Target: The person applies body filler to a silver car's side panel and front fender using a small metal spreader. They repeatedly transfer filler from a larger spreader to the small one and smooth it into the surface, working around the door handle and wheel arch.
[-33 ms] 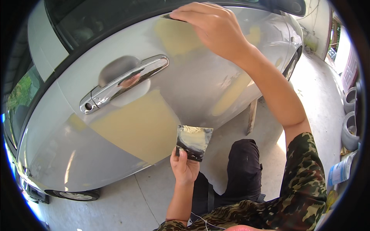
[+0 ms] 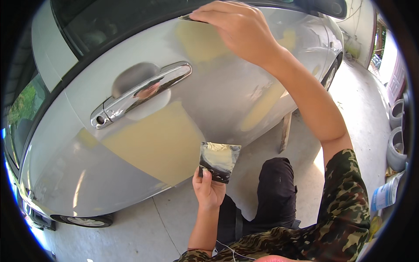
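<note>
My left hand [image 2: 209, 190] grips a dark, square putty board [image 2: 219, 161] by its lower edge, thumb on top. Pale cream putty [image 2: 219, 153] is smeared over the board's upper half. Up at the top of the silver car door [image 2: 209, 94], just under the window line, my right hand [image 2: 233, 24] is closed on a thin dark putty spreader [image 2: 187, 18]. Only the spreader's left end shows; my fingers hide the rest. Beneath that hand lies a yellowish putty patch [image 2: 200, 43]. A larger patch [image 2: 155, 139] spreads below the chrome door handle [image 2: 144, 94].
A side mirror [image 2: 334, 7] juts out at the upper right. On the right stand grey round pots [image 2: 396, 148] and a blue-and-white bucket [image 2: 386, 194]. A wooden piece [image 2: 285, 131] stands below the door's edge. My bent knee [image 2: 276, 179] is close to the door.
My right hand has shifted very slightly left with the spreader along the door's top edge. The left hand and putty board have hardly moved.
</note>
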The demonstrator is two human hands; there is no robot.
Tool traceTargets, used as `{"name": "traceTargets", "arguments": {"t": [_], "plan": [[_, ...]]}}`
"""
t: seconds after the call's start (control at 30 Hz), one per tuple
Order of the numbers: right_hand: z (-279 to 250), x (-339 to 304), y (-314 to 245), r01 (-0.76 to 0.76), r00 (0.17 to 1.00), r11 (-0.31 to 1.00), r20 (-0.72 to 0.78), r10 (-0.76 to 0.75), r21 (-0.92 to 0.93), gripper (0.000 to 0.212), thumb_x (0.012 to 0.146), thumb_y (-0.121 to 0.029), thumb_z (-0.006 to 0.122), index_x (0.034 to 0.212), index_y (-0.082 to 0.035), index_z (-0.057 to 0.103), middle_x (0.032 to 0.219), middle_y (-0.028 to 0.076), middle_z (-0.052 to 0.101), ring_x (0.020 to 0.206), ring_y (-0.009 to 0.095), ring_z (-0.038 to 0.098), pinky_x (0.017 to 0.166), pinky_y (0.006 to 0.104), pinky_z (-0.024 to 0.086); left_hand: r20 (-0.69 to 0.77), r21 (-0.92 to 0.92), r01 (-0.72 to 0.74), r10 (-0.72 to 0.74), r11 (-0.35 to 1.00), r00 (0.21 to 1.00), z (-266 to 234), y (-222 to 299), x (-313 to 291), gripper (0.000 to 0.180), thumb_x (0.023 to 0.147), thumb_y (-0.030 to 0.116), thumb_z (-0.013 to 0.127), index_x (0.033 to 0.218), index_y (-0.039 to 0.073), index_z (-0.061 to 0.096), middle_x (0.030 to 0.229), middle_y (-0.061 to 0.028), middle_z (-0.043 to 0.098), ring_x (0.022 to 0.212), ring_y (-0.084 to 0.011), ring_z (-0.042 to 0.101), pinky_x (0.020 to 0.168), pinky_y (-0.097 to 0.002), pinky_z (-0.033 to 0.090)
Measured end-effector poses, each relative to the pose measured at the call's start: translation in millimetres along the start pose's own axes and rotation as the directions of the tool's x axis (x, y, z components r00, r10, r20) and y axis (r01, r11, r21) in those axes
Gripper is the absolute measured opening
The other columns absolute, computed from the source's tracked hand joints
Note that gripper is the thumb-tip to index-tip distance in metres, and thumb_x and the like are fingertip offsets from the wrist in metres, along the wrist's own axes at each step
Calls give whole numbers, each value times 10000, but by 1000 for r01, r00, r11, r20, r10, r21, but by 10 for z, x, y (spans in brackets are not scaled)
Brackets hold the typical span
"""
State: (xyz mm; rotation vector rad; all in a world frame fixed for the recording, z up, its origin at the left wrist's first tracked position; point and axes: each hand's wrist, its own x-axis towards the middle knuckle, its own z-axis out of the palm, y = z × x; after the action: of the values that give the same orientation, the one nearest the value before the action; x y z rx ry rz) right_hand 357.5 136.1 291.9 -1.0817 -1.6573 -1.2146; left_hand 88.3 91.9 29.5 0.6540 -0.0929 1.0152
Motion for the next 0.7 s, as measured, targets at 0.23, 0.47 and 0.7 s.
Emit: {"name": "traceTargets", "arguments": {"t": [0.23,0.47,0.7], "plan": [[158,24,1,10,996,997,89,-16,70,311,846,-21,623,1088,-131,784,1111,-7,748,1009,248,702,847,392,574,-9,-4,-6,6,1000,1000,-44,-8,-23,373,1087,102,521,1437,-22,488,1420,-135,620,1286,-253,634,1106,-425,524],[65,-269,-181,86,995,996,41,-87,27,284,817,0,672,1073,-63,777,1063,38,754,909,265,718,792,367,593,-27,-2,9,-9,1000,1000,-90,-30,-9,385,1090,94,505,1461,-2,466,1450,-132,601,1324,-256,611,1129,-442,512],[56,-615,-413,42,998,999,-39,-42,-8,249,829,-32,680,1044,-77,798,1075,30,763,992,238,740,912,378,608,-12,-18,40,-40,999,999,-119,-43,-16,393,1085,86,513,1467,5,461,1462,-133,590,1337,-258,599,1137,-448,503]]}}
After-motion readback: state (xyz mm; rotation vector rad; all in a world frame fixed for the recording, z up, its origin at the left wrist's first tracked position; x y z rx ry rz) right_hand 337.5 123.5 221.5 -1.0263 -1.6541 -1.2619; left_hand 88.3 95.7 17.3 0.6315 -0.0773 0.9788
